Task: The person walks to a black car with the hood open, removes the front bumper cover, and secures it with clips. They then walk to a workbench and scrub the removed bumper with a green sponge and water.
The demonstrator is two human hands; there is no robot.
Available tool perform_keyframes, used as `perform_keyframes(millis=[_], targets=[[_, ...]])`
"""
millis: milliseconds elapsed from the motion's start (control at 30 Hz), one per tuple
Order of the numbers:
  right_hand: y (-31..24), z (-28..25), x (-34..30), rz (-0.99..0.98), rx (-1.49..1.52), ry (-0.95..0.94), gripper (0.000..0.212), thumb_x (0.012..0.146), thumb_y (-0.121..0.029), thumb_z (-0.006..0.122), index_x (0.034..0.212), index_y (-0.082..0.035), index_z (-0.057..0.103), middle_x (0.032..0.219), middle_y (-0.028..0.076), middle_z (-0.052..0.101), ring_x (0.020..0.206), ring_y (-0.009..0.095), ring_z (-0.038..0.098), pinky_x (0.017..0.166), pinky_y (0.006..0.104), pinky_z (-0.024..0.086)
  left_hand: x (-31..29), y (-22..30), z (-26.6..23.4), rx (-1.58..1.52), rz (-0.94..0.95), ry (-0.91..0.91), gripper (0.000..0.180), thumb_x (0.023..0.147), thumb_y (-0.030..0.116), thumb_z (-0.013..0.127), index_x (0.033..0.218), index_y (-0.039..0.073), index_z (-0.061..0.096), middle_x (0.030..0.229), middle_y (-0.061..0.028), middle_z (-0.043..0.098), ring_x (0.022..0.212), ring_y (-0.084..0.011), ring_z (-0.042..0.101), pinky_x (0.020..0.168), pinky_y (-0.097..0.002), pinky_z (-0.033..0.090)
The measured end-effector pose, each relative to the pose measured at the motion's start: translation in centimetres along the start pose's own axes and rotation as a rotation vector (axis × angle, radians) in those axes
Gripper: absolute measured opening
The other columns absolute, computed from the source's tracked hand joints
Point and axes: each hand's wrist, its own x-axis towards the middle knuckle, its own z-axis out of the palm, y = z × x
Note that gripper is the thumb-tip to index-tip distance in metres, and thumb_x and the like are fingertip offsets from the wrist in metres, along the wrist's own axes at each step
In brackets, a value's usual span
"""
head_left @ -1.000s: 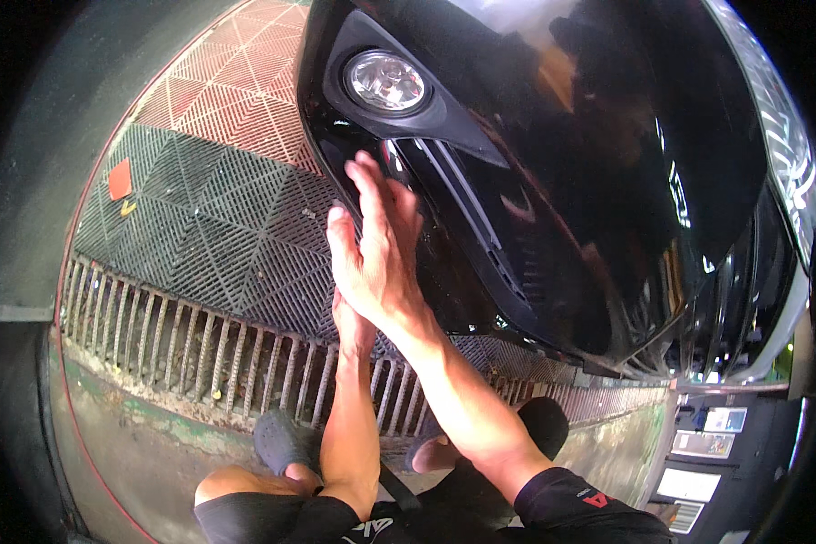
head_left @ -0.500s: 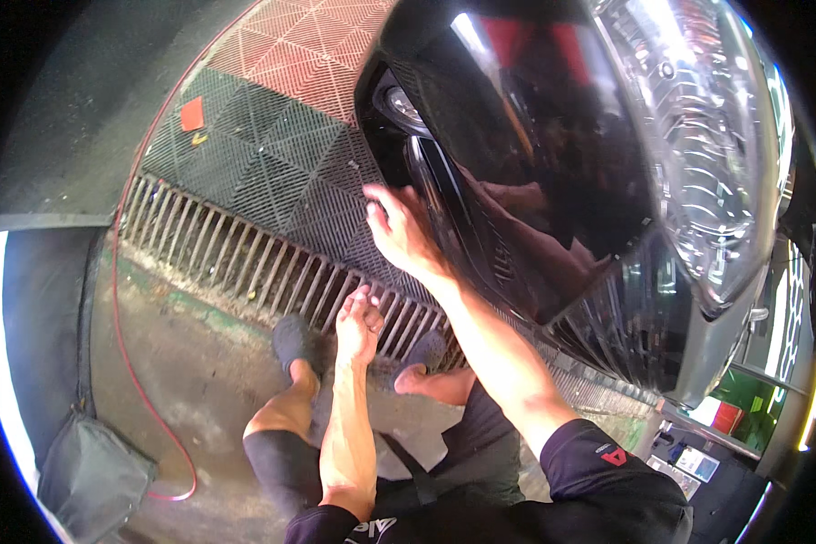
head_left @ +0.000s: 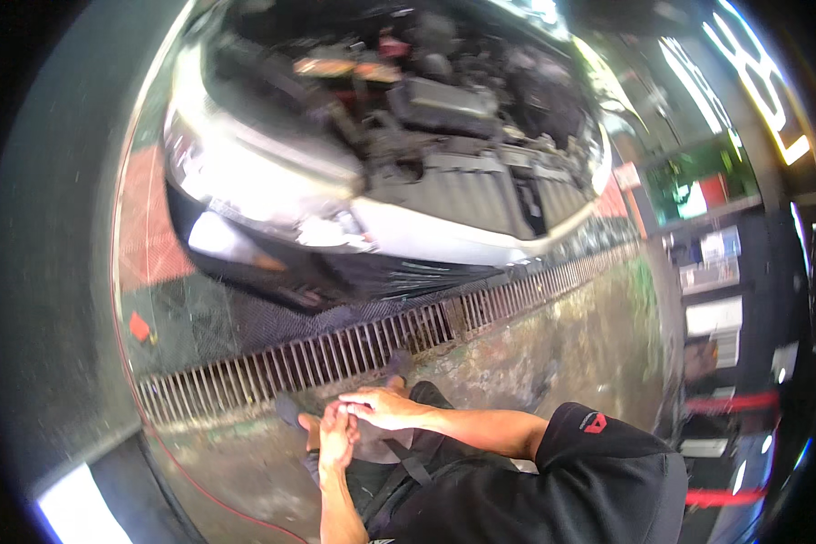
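Observation:
My two hands meet in front of my body, low in the view. My left hand [head_left: 338,435] is raised with its fingers curled closed. From the right, my right hand [head_left: 383,408] reaches across, its fingertips pinched together against the left hand's fingers. Anything held between them is too small to make out. Ahead stands a car with its engine bay [head_left: 435,113] exposed. Its bright headlight [head_left: 245,168] is at the left front corner, and the dark bumper [head_left: 335,276] sits below. Neither hand touches the car.
A metal drain grate [head_left: 326,363] runs across the floor between me and the car. Red and dark floor tiles [head_left: 154,231] lie under the car's left side, with an orange scrap [head_left: 139,326] on them. A thin red hose [head_left: 186,476] curves along the left. Shelving stands at right.
The view has swung up and back from the bumper corner to the car's whole front and engine bay. My right hand has drawn away from the bumper and joined my left hand.

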Motion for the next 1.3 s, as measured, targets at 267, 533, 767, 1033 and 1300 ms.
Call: perform_keyframes(millis=[267, 533, 767, 1033, 1300], targets=[[5.2, -10.9, -13.8, 0.137, 0.580, 0.192, 0.040, 0.106, -0.026, 0.071, 0.143, -0.012, 0.070, 0.123, 0.012, 0.077, 0.112, 0.018, 0.071, 0.100, 0.0349, 0.054, -1.8, -1.1, 18.4, 0.048, -0.160, -0.257, 0.032, 0.113, 0.018, 0.055, 0.145, 0.016, 0.050, 0.087, -0.0024, 0.059, 0.062, -0.0080, 0.042, 0.057, -0.0245, 0.037], [12.6, -26.6, -29.7, 0.226, 1.257, 0.494, 0.028, 0.099, -0.007, 0.077, 0.123, 0.004, 0.070, 0.106, 0.010, 0.078, 0.098, 0.018, 0.076, 0.090, 0.0326, 0.060, 3.7, -8.9, 42.6, 0.557, -0.269, -0.387, 0.039, 0.112, 0.027, 0.056, 0.147, 0.012, 0.050, 0.081, 0.0044, 0.049, 0.062, -0.0042, 0.035, 0.056, -0.0230, 0.028], [16.9, -34.5, -33.8, -0.020, 1.221, 0.833, 0.030, 0.099, -0.003, 0.076, 0.125, 0.004, 0.063, 0.121, 0.015, 0.073, 0.102, 0.014, 0.071, 0.089, 0.0304, 0.060, 6.3, -11.4, 53.1, 0.407, -0.165, -0.457, 0.042, 0.094, 0.002, 0.046, 0.135, 0.003, 0.049, 0.097, -0.0044, 0.055, 0.078, -0.0132, 0.048, 0.071, -0.0299, 0.044], [16.1, -37.0, -29.9, 0.098, 1.292, 0.639, 0.026, 0.105, -0.010, 0.060, 0.128, 0.002, 0.062, 0.100, 0.005, 0.063, 0.082, 0.013, 0.060, 0.085, 0.0340, 0.059, 8.6, -6.6, 54.2, 0.564, 0.362, -0.401, 0.022, 0.108, 0.004, 0.062, 0.128, -0.003, 0.064, 0.133, -0.0126, 0.069, 0.123, -0.0196, 0.067, 0.106, -0.0357, 0.055], [6.5, -40.1, -18.0, 0.060, 1.573, 0.280, 0.035, 0.113, -0.038, 0.056, 0.113, -0.005, 0.068, 0.090, 0.000, 0.059, 0.076, 0.011, 0.052, 0.082, 0.0364, 0.054, 8.9, 3.3, 52.0, 0.618, 0.325, -0.300, 0.028, 0.109, 0.003, 0.060, 0.136, 0.003, 0.066, 0.156, -0.0163, 0.057, 0.111, -0.0118, 0.066, 0.082, -0.0255, 0.058]])
